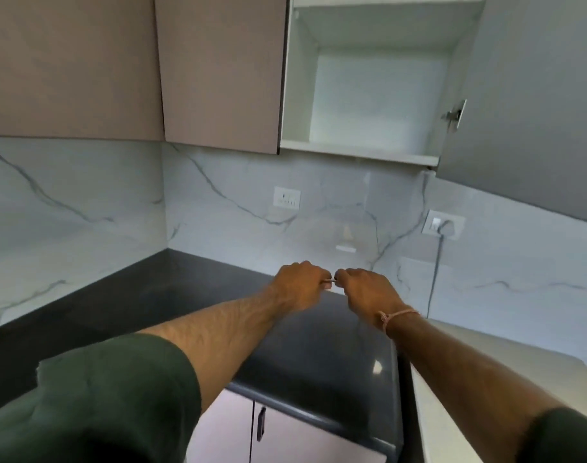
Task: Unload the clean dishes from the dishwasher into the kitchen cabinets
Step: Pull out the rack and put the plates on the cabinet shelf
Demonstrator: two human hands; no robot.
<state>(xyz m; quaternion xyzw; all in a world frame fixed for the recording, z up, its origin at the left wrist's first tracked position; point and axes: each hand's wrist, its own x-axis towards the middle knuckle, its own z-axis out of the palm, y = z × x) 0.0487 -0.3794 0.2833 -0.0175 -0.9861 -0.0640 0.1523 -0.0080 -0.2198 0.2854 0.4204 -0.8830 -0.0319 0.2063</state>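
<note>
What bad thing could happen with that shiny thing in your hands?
1. The left hand and right hand hold a thin metal item that is mostly hidden. It might slip and clatter onto the dark countertop below.
2. The open cabinet door sticks out at the upper right. An arm or head rising towards the cabinet shelf could bump it.

Soft even daylight, slight blur, wide-angle bending at edges.

No readable text, label or number anywhere.
</note>
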